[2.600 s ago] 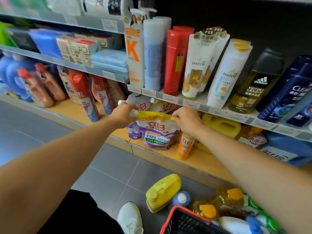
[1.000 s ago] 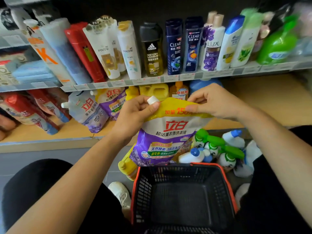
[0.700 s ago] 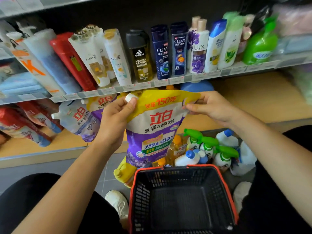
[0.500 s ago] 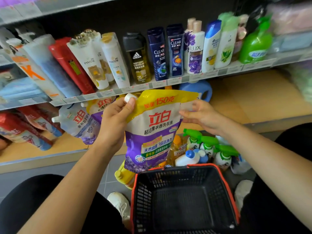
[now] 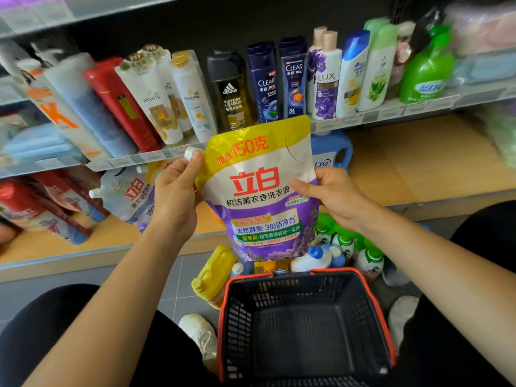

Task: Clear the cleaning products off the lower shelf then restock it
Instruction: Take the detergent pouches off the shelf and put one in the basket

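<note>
Both hands, left & right, pinch soft purple-yellow detergent refill pouch above black plastic basket w/ orange rim; floppy pouch could slip, miss the rim.

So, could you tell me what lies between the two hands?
A purple-and-yellow plastic detergent pouch, held by left hand and right hand; head view shows it.

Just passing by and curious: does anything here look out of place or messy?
Yes. Cleaning bottles sit jumbled on the floor beyond the basket, and a yellow jug lies tipped on its side beside them. On the lower shelf, a white pouch slumps sideways.
</note>
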Tool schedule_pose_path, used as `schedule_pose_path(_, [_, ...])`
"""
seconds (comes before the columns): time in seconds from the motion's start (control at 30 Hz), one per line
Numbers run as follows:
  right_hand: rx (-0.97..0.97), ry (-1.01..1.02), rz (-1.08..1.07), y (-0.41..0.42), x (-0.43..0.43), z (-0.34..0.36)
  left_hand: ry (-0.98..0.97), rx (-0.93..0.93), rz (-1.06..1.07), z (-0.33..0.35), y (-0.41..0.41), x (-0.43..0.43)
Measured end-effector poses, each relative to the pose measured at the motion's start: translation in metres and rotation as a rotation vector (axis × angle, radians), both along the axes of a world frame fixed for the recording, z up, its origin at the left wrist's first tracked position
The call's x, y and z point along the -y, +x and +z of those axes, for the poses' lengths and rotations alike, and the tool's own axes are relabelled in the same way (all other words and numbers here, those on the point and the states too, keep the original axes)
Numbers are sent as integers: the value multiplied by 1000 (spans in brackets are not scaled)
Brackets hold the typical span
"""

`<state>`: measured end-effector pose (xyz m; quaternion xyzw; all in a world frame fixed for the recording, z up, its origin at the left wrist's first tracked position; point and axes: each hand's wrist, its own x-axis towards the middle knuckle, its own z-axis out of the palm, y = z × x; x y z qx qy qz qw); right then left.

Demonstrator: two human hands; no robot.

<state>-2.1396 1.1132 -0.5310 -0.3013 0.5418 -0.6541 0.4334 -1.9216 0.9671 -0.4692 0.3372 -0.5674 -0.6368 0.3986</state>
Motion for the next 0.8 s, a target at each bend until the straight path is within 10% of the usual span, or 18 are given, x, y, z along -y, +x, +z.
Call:
schedule_pose_path(0.17, [-210, 60, -264, -2, -1, 1, -147, -24, -123, 1, -3, -10])
schedule_pose_path(0.43, [-1249, -200, -471, 13, -15, 41, -388, 107, -331, -4, -12, -32])
schedule_pose_path(0.6, [-1172, -4, 5, 26, -15, 43, -493, 215, -424, -4, -10, -41])
schedule_pose_path(0.8, [-871, -66, 92, 16, -21, 44, -572, 268, -473, -7, -8, -51])
